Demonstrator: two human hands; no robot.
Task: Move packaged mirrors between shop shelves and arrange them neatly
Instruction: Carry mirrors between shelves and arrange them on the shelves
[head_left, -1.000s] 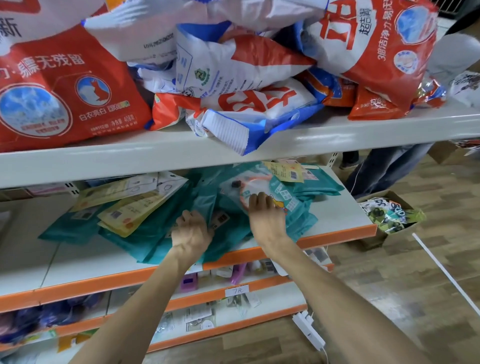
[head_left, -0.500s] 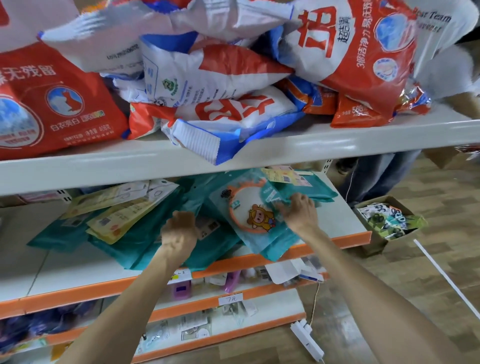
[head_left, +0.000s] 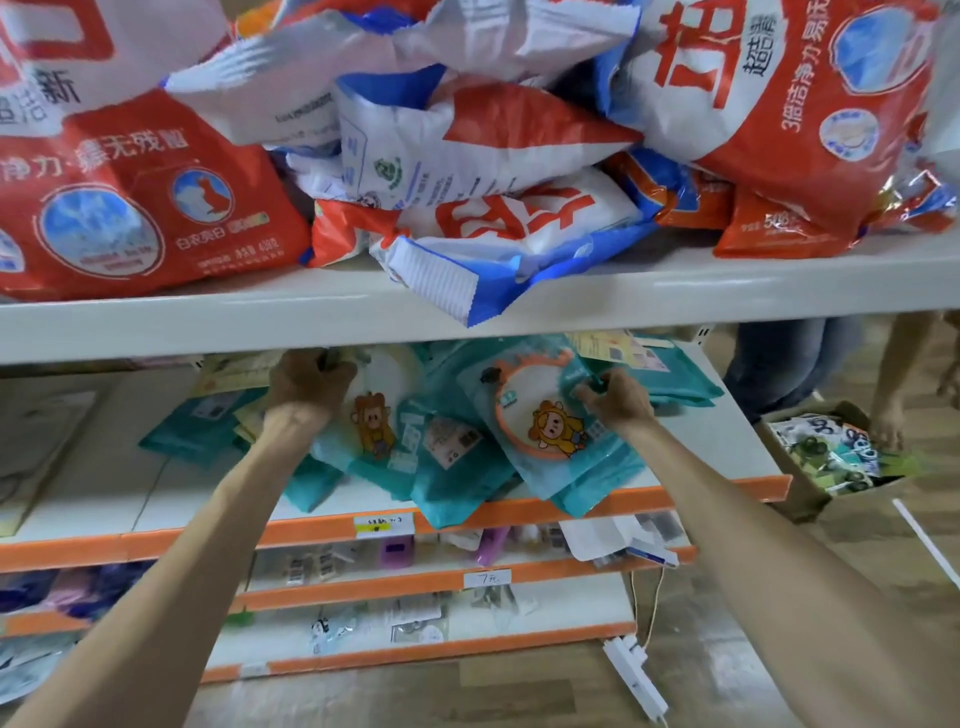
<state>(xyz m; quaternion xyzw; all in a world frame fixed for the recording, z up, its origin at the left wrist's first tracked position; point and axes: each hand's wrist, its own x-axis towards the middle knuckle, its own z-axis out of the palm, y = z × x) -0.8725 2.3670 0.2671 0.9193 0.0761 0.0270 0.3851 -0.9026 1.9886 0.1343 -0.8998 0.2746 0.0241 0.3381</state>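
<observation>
Several teal packaged mirrors lie in a loose heap on the white shelf (head_left: 717, 436) with the orange front edge. One packet with an orange-rimmed round mirror (head_left: 540, 421) and a cartoon figure lies on top at the right; my right hand (head_left: 615, 400) pinches its right edge. To the left, a second packet with a cartoon monkey mirror (head_left: 379, 415) is tilted up; my left hand (head_left: 306, 384) grips its upper left part, far back under the shelf above. Yellow card-backed packets (head_left: 618, 348) lie behind the heap.
The shelf above (head_left: 675, 296) carries heaped red, white and blue detergent bags (head_left: 493, 218), one corner hanging over the edge. Lower shelves hold small goods and price tags (head_left: 383, 525). A cardboard box (head_left: 826, 457) and a person's legs are at the right. A white power strip (head_left: 636, 680) lies on the floor.
My left hand has moved back and up from the front of the heap and taken hold of the monkey packet, which now shows face up. My right hand stays on the orange-rimmed packet's right edge.
</observation>
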